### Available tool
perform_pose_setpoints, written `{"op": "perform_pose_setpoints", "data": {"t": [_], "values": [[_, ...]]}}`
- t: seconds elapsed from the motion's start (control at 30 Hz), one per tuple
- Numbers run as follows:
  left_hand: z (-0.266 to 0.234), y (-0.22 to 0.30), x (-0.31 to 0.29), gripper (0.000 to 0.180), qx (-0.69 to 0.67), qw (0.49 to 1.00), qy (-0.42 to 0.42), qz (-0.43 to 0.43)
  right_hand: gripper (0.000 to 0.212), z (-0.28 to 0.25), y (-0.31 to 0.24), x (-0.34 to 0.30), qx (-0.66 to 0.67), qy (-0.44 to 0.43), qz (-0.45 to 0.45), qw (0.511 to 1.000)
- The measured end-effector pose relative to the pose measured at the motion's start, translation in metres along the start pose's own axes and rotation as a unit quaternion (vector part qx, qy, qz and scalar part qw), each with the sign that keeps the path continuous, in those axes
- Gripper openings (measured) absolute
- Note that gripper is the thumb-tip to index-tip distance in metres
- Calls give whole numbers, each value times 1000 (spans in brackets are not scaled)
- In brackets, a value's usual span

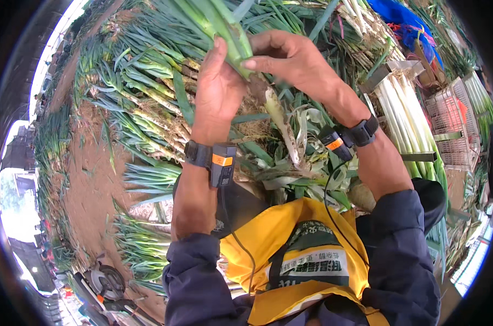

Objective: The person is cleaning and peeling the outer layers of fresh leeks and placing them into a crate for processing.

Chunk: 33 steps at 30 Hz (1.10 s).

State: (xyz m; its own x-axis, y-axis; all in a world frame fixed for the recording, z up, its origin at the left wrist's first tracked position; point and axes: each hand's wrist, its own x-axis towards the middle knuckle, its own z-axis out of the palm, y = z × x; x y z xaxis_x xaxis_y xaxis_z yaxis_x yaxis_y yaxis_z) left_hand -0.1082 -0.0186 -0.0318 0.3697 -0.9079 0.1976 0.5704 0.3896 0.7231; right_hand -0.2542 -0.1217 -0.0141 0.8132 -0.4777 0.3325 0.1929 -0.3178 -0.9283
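Up in front of me I hold a thick leek (279,120) with both hands. Its green leaves run off past the top edge, and its pale stalk slants down toward my lap with brown, soil-stained skin partway along. My left hand (218,89) is closed around the green part from the left, thumb up along the leaves. On the other side my right hand (298,61) pinches the leaves just above the brown skin, thumb laid across them. Part of the grip is hidden behind the leaves. Peeled leaves and scraps (306,130) lie beneath the stalk.
Heaped leeks (143,103) spread ahead and left over brown soil (89,195). At right, a bundle of white-stemmed leeks (404,117) rests in a metal frame (385,76), beside a plastic crate (453,117). A blue cloth (412,30) lies at far right; a wheel (106,282) stands lower left.
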Motion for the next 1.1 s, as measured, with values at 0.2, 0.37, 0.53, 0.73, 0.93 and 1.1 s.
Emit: {"op": "perform_pose_setpoints", "data": {"t": [0.2, 0.37, 0.53, 0.73, 0.93, 1.1], "values": [[-6, 0, 3, 53, 31, 997, -31, 61, 24, -1, -2, 13, 47, -22, -18, 998], [-7, -10, 0, 48, 8, 998, 2, 56, 23, 5, -5, 0, 93, -15, 12, 995], [-15, -7, 9, 34, 13, 999, 31, 43, 18, 11, 11, -4, 44, 77, 22, 996], [-17, -2, 10, 48, 71, 994, 44, 76, 21, 21, 17, -28, 124, 117, -9, 985], [-22, -18, 12, 49, 151, 976, 102, 118, 21, 24, 32, -78, 52, 148, 75, 985], [-43, 4, 15, 36, 83, 978, 113, 152, 22, 30, 29, -128, 77, 150, 163, 972]]}}
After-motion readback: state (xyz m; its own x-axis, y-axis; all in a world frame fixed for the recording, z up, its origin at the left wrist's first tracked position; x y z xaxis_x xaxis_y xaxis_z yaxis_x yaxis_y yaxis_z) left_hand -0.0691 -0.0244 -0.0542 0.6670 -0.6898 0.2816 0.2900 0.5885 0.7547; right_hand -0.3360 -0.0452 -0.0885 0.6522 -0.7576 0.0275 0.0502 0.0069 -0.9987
